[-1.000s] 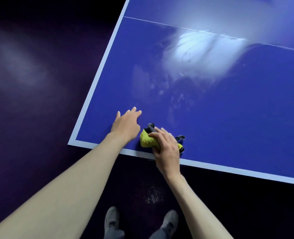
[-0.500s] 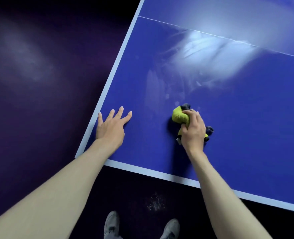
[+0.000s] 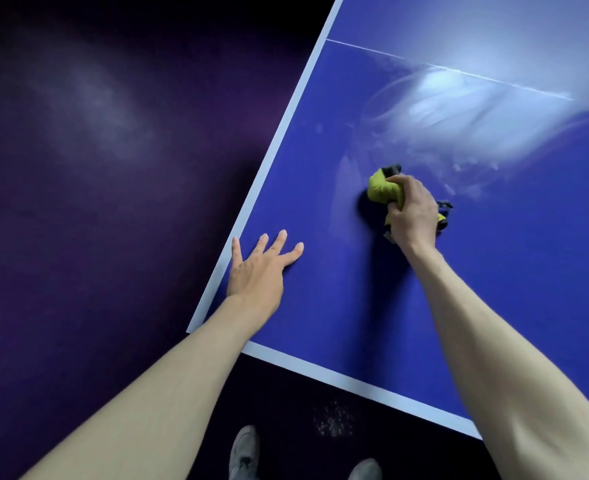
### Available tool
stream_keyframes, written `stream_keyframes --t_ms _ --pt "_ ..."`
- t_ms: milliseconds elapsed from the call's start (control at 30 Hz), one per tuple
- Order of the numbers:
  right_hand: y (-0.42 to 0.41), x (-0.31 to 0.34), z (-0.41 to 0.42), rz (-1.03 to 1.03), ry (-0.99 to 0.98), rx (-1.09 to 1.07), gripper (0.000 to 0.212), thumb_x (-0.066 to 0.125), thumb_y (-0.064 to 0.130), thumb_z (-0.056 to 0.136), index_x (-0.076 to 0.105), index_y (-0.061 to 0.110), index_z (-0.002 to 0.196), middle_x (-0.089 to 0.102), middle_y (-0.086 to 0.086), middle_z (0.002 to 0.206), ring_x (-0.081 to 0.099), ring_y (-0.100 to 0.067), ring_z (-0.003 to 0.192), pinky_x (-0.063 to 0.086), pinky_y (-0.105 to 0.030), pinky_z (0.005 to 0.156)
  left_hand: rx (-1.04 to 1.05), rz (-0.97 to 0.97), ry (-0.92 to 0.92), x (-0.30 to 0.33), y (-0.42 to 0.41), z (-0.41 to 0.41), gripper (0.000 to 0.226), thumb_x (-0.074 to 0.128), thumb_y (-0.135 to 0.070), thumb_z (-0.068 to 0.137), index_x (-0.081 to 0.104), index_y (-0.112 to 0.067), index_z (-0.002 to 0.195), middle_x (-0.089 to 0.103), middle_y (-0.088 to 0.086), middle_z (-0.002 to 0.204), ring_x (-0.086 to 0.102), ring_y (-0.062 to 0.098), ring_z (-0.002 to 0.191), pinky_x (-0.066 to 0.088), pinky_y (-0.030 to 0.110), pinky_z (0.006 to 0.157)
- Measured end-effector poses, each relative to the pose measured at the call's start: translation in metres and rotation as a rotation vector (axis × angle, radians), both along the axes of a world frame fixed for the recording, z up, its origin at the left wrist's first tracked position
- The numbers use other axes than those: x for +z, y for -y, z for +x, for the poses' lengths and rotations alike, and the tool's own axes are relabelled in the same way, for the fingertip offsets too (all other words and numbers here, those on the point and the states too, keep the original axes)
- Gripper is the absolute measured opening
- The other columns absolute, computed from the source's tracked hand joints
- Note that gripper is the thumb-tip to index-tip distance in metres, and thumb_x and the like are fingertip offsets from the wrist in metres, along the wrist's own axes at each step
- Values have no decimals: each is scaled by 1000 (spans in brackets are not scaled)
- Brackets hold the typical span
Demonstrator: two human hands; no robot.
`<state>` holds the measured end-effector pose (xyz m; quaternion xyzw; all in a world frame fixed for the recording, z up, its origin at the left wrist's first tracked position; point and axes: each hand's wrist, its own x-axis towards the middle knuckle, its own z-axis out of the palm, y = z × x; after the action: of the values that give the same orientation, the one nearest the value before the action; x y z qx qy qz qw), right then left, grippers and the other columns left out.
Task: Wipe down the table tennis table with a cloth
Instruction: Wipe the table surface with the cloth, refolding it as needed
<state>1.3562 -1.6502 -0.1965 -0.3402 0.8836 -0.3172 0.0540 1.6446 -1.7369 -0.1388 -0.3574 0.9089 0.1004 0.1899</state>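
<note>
The cloth (image 3: 385, 190), yellow-green and bunched, sits on the blue table (image 3: 338, 323) under your right hand (image 3: 411, 216), whose fingers clench around it. Your left hand (image 3: 256, 271) lies flat near the table's left edge, fingers spread.

Your head view is dim overall, with the floor (image 3: 78, 202) near black-purple and carrying only a faint, hazy patch of reflected light at upper left. The brightest area you get is a white glare on the table tennis table (image 3: 320, 306) at upper right, where overhead light bounces off smeared streaks and washes out the surface. Your right hand (image 3: 412, 211) and the cloth (image 3: 383, 190) cast a soft dark shadow down and to the left on the blue top. Slight motion blur softens that hand's edges and the cloth. Wide-angle distortion stretches both forearms toward the lower corners. The shoes (image 3: 244, 452) at the bottom edge are murky and low in detail.
</note>
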Motion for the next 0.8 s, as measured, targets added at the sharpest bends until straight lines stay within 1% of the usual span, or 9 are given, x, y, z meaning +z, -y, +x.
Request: stream_keyframes --t_ms 133,267,333,400,500,600,700,733,800 --pt "-34 5 107 1 29 76 58 67 6 72 63 30 124 62 10 139 55 -23 129 40 -45 112 -35 40 -3 5 3 -1 93 54 -3 90 10 -45 160 2 -6 171 7 25 157 -2 63 122" --pt "-77 12 212 6 61 122 64 70 0 71 63 30 126 56 13 148 47 -17 141 35 -45 118 -48 149 4 16 17 -5 77 45 -14 92 20 -42 159 9 -3 171 15 27 156 -1 58 125" --pt "-94 13 252 3 69 143 65 72 -1 70 64 30 126 55 15 150 45 -14 144 33 -42 120 11 225 -71 25 22 -2 66 43 -19 96 30 -39 158 17 -3 170 25 25 153 2 52 127" --pt "-103 13 273 -7 78 119 63 73 -2 71 66 31 125 55 17 149 45 -12 144 33 -42 121 98 250 -198 31 26 8 60 43 -22 99 35 -35 157 22 -1 168 27 24 152 8 48 127" --pt "-99 12 269 -15 66 83 61 74 -4 73 66 31 123 58 16 145 47 -12 142 35 -45 120 184 168 -300 29 37 29 59 40 -26 103 28 -29 160 14 3 170 15 25 155 8 47 127" --pt "-80 9 252 13 55 68 61 70 -6 76 64 31 124 56 16 147 41 -13 147 22 -38 127 376 298 -281 19 52 43 62 34 -38 108 11 -25 163 2 -1 171 9 33 156 13 48 126" --pt "-43 7 218 13 48 8 58 64 -6 80 62 30 126 54 13 150 33 -16 152 13 -36 129 521 443 -372 -3 56 48 66 27 -54 106 4 -29 164 10 -5 171 8 35 156 17 49 124" --pt "-28 6 204 13 47 -12 57 62 -5 81 61 29 127 53 12 150 32 -17 153 12 -37 129 550 476 -428 -9 53 49 66 25 -57 106 5 -30 163 12 -8 170 9 34 156 17 47 124" --pt "1 5 174 13 49 -35 56 59 -3 82 60 28 129 51 10 153 29 -19 155 13 -40 129 569 480 -557 -21 44 52 62 21 -54 107 9 -31 163 12 -15 169 15 22 156 13 41 127"
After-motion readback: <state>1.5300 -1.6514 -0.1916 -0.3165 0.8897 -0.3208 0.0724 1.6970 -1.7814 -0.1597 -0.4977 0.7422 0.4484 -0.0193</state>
